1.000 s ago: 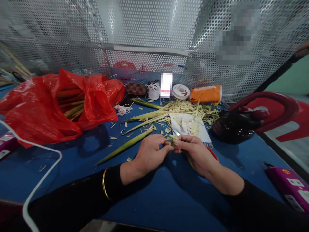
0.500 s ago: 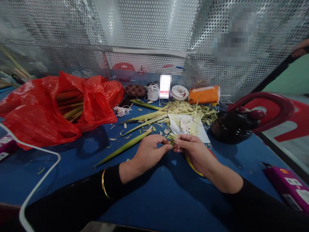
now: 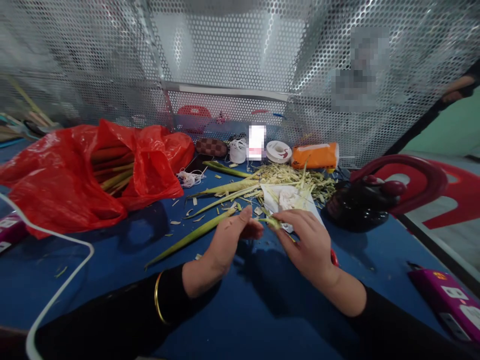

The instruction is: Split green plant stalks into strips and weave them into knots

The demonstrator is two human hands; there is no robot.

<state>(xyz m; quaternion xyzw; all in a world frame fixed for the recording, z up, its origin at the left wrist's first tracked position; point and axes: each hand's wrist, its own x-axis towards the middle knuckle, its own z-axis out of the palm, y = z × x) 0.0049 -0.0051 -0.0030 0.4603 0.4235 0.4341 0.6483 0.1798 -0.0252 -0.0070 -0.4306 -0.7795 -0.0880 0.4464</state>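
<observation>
Left grip shifted away, thumb parted, empty; right grip pinches green plant piece at fingertips.

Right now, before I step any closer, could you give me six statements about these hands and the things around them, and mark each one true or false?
1. The right hand holds a green plant piece. True.
2. The left hand grips the red bag. False: it is apart from the bag, close to the plant piece.
3. Long stalks show in the bag's opening. True.
4. The orange packet lies inside the bag. False: it lies beside the white spool.
5. The gold bangle circles the right sleeve. False: it circles the left sleeve.
6. A purple item lies toward the table's right edge. True.
</observation>
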